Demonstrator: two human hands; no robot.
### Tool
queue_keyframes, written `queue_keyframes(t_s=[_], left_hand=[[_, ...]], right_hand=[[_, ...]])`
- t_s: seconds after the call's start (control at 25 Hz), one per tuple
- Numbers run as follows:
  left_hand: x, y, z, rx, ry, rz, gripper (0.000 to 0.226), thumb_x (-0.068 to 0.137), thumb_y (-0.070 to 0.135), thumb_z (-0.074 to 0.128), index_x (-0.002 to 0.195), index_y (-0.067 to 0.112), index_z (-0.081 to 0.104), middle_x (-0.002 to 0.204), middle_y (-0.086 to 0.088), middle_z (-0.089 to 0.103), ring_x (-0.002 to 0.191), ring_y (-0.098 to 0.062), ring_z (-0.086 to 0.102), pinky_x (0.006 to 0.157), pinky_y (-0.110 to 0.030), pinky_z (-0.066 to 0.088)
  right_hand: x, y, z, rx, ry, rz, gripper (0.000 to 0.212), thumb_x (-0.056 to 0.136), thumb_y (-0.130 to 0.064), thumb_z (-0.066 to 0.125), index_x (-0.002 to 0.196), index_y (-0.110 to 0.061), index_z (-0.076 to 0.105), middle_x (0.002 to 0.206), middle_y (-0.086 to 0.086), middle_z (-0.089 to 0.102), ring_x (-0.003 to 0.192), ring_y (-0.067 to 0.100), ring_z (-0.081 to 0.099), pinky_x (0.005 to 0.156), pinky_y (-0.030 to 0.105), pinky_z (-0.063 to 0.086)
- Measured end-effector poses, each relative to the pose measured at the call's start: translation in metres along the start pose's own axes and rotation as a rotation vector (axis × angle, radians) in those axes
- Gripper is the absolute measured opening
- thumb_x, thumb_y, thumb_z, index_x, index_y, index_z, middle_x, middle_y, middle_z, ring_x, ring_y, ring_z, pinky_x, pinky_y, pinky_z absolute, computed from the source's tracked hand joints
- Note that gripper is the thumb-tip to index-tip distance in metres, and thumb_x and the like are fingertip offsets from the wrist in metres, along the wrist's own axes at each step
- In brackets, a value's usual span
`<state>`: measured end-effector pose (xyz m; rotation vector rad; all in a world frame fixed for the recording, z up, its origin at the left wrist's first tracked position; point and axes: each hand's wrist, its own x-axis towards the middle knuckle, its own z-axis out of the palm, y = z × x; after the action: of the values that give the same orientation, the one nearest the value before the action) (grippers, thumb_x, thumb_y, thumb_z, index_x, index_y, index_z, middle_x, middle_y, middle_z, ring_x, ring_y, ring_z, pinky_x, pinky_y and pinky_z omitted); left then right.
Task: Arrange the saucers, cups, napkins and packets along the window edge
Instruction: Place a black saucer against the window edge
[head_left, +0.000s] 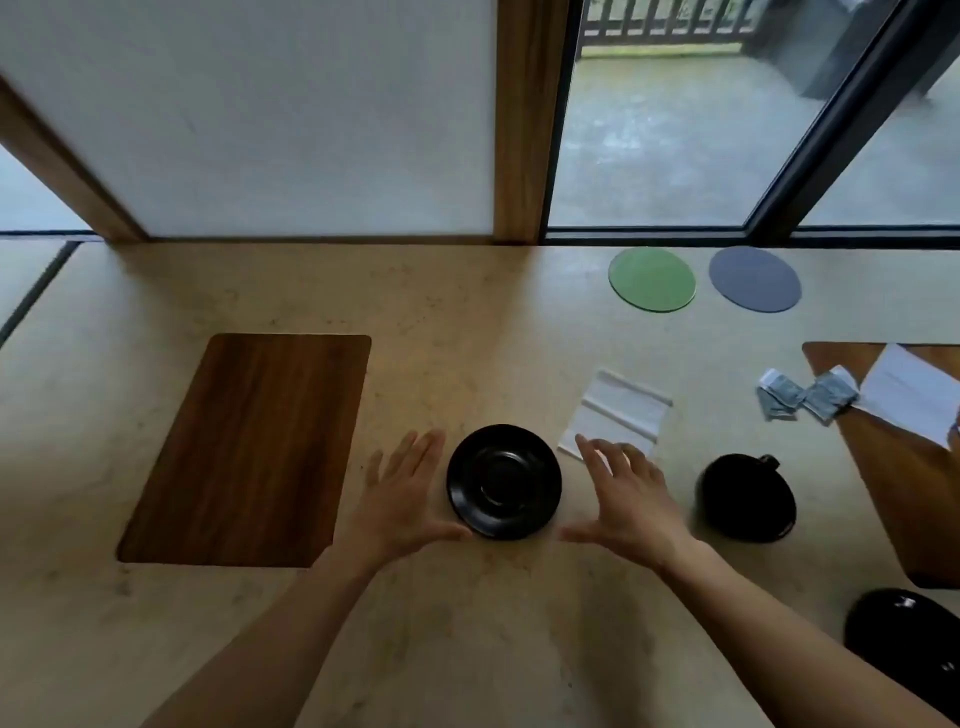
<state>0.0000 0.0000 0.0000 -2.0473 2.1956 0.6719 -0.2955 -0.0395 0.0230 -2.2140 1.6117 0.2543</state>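
A black saucer lies flat on the beige table between my two hands. My left hand is open just left of it, thumb near its front rim. My right hand is open to its right, fingers spread over the near edge of a white folded napkin. A black cup with its handle pointing away stands further right. Two grey-blue packets lie at the corner of the right wooden mat, beside a second white napkin. Another black saucer shows at the lower right edge.
A green round coaster and a blue-grey one lie near the window edge. A wooden placemat lies to the left, another at the right. A wooden post stands at the back.
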Motion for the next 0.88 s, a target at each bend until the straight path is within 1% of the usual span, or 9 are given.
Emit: queue_keyframes(t_s=[0.08, 0.24, 0.36, 0.44, 0.56, 0.64, 0.68, 0.76, 0.88], left_hand=[[0.010, 0.005, 0.006, 0.024, -0.049, 0.034, 0.132, 0.051, 0.097, 0.025, 0.151, 0.022, -0.017, 0.161, 0.008, -0.017, 0.144, -0.012, -0.023, 0.117, -0.052, -0.005], [0.018, 0.005, 0.020, 0.053, -0.099, -0.013, 0.127, 0.067, 0.084, 0.052, 0.150, 0.025, -0.022, 0.160, 0.008, -0.022, 0.145, -0.015, -0.026, 0.116, -0.053, -0.007], [0.019, -0.003, 0.027, 0.068, -0.133, -0.033, 0.127, 0.068, 0.079, 0.058, 0.151, 0.022, -0.019, 0.161, 0.006, -0.019, 0.145, -0.018, -0.027, 0.116, -0.054, -0.008], [0.021, -0.006, 0.028, 0.070, -0.136, -0.036, 0.128, 0.065, 0.082, 0.056, 0.152, 0.021, -0.016, 0.162, 0.005, -0.013, 0.145, -0.019, -0.025, 0.117, -0.054, -0.008], [0.026, -0.004, 0.031, 0.064, -0.132, 0.005, 0.129, 0.058, 0.089, 0.044, 0.153, 0.020, -0.009, 0.162, 0.003, -0.002, 0.148, -0.019, -0.017, 0.117, -0.052, -0.009], [0.028, -0.001, 0.032, 0.053, -0.095, 0.029, 0.127, 0.053, 0.091, 0.028, 0.154, 0.020, -0.005, 0.162, 0.000, 0.006, 0.149, -0.020, -0.011, 0.117, -0.050, -0.009], [0.030, -0.002, 0.034, 0.050, -0.074, 0.040, 0.126, 0.054, 0.090, 0.025, 0.154, 0.019, -0.003, 0.161, -0.001, 0.009, 0.149, -0.020, -0.008, 0.117, -0.049, -0.010], [0.033, -0.002, 0.039, 0.052, -0.035, 0.049, 0.123, 0.057, 0.087, 0.027, 0.154, 0.018, 0.000, 0.160, -0.003, 0.015, 0.149, -0.021, -0.004, 0.115, -0.050, -0.013], [0.035, -0.005, 0.043, 0.025, -0.038, 0.050, 0.120, 0.060, 0.086, 0.033, 0.154, 0.019, 0.001, 0.160, -0.003, 0.016, 0.149, -0.020, -0.004, 0.115, -0.053, -0.014]], right_hand=[[0.006, 0.002, 0.005, -0.005, -0.015, -0.012, 0.124, 0.063, -0.081, 0.060, 0.153, -0.028, -0.006, 0.161, -0.002, 0.007, 0.148, 0.027, 0.002, 0.119, 0.045, 0.008], [0.017, 0.002, 0.024, 0.029, -0.024, -0.041, 0.127, 0.060, -0.080, 0.064, 0.152, -0.029, -0.008, 0.162, -0.004, 0.000, 0.148, 0.026, -0.009, 0.120, 0.049, -0.001], [0.023, -0.003, 0.037, 0.015, -0.041, -0.073, 0.130, 0.058, -0.084, 0.060, 0.151, -0.028, -0.011, 0.163, -0.003, -0.006, 0.148, 0.027, -0.017, 0.118, 0.054, -0.008], [0.028, -0.007, 0.042, 0.020, -0.048, -0.083, 0.130, 0.059, -0.084, 0.060, 0.151, -0.028, -0.013, 0.163, -0.002, -0.004, 0.148, 0.028, -0.017, 0.117, 0.055, -0.010], [0.033, -0.008, 0.048, 0.056, -0.032, -0.098, 0.125, 0.061, -0.079, 0.061, 0.151, -0.029, -0.008, 0.161, -0.002, 0.010, 0.149, 0.028, -0.004, 0.118, 0.053, -0.005], [0.034, -0.009, 0.052, 0.071, 0.018, -0.113, 0.119, 0.061, -0.082, 0.057, 0.152, -0.029, 0.001, 0.155, -0.005, 0.024, 0.144, 0.026, 0.013, 0.119, 0.051, 0.009], [0.036, -0.009, 0.054, 0.077, 0.048, -0.116, 0.116, 0.061, -0.085, 0.053, 0.151, -0.029, 0.008, 0.149, -0.006, 0.030, 0.138, 0.024, 0.022, 0.117, 0.049, 0.016], [0.039, -0.010, 0.058, 0.097, 0.067, -0.122, 0.115, 0.059, -0.086, 0.051, 0.151, -0.028, 0.013, 0.143, -0.008, 0.036, 0.131, 0.021, 0.030, 0.113, 0.047, 0.022], [0.043, -0.010, 0.061, 0.116, 0.050, -0.135, 0.120, 0.055, -0.077, 0.059, 0.151, -0.026, 0.008, 0.140, -0.007, 0.036, 0.127, 0.020, 0.031, 0.113, 0.046, 0.023]])
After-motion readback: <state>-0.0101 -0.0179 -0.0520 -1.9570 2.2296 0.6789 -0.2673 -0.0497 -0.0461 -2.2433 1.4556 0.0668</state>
